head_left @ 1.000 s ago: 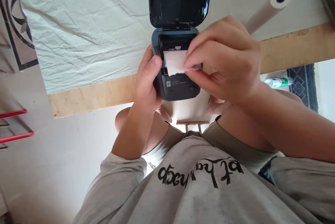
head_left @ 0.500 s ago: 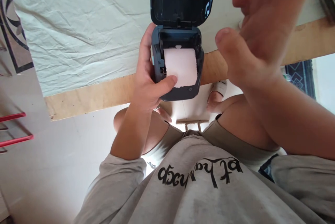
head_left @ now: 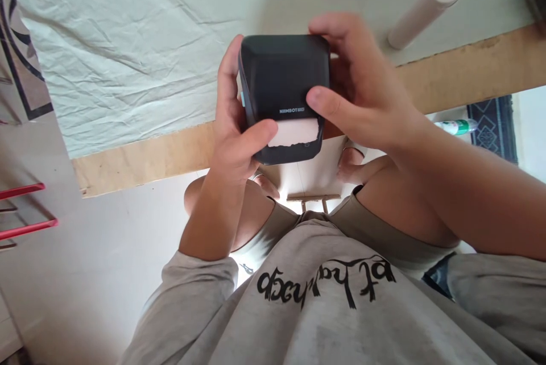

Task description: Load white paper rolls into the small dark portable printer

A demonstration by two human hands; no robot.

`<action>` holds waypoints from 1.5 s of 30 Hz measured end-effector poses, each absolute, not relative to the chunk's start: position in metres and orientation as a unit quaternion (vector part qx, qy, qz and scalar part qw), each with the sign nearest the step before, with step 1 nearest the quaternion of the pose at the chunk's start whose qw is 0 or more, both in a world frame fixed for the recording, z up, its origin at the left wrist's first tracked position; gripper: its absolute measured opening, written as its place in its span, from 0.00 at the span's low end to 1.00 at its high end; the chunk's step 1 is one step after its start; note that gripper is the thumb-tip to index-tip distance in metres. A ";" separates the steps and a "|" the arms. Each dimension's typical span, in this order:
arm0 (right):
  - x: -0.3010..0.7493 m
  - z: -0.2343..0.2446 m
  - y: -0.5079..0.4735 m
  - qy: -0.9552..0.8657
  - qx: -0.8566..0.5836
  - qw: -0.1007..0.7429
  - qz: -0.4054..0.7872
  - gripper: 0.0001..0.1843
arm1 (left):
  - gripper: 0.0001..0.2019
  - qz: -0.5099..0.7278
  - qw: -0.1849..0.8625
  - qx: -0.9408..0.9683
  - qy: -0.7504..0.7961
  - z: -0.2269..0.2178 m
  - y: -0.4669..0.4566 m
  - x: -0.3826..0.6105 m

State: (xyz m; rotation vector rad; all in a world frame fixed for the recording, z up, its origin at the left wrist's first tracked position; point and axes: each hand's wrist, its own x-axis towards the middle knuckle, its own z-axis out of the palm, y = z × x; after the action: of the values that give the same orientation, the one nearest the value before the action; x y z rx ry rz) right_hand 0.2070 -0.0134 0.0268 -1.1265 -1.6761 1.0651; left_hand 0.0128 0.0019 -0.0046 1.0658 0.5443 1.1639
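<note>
A small dark label printer (head_left: 284, 83) sits at the near edge of the table, its lid down. A strip of white paper (head_left: 294, 133) sticks out from under the lid at the front. My left hand (head_left: 236, 126) grips the printer's left side, thumb pressed on the paper's left end. My right hand (head_left: 358, 92) wraps the printer's right side, its thumb lying on the lid's front right corner and its fingers over the far edge.
A pale wrinkled cloth (head_left: 128, 41) covers the wooden table (head_left: 149, 154). A white paper roll (head_left: 426, 7) lies at the far right. A green-capped bottle (head_left: 454, 125) lies on the floor at right. A red metal frame (head_left: 25, 208) stands at left.
The printer's lid was open with the paper roll showing; my right hand let go of the paper, rose, then brought the lid down. The lid is now closed over the paper.
</note>
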 end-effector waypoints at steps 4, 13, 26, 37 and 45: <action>0.207 0.024 -0.013 -0.676 -0.412 0.399 0.463 0.35 | 0.22 0.514 0.666 0.449 0.302 0.009 -0.010 0.017; 0.210 0.026 -0.011 -0.700 -0.425 0.371 0.437 0.35 | 0.21 0.507 0.643 0.446 0.360 0.006 -0.008 0.011; 0.218 0.031 -0.011 -0.733 -0.416 0.348 0.411 0.33 | 0.22 0.538 0.644 0.441 0.320 0.017 -0.007 0.029; 0.214 0.027 -0.008 -0.729 -0.416 0.352 0.414 0.37 | 0.21 0.447 0.677 0.518 0.271 0.021 0.000 0.012; 0.213 0.026 -0.008 -0.740 -0.431 0.353 0.377 0.33 | 0.23 0.425 0.689 0.516 0.281 0.018 0.003 0.006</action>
State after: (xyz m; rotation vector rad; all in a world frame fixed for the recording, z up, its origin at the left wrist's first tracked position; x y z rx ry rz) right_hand 0.2129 -0.0082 0.0260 -1.1141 -1.9145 0.9750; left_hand 0.0062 0.0029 0.0177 1.1543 0.6295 0.9504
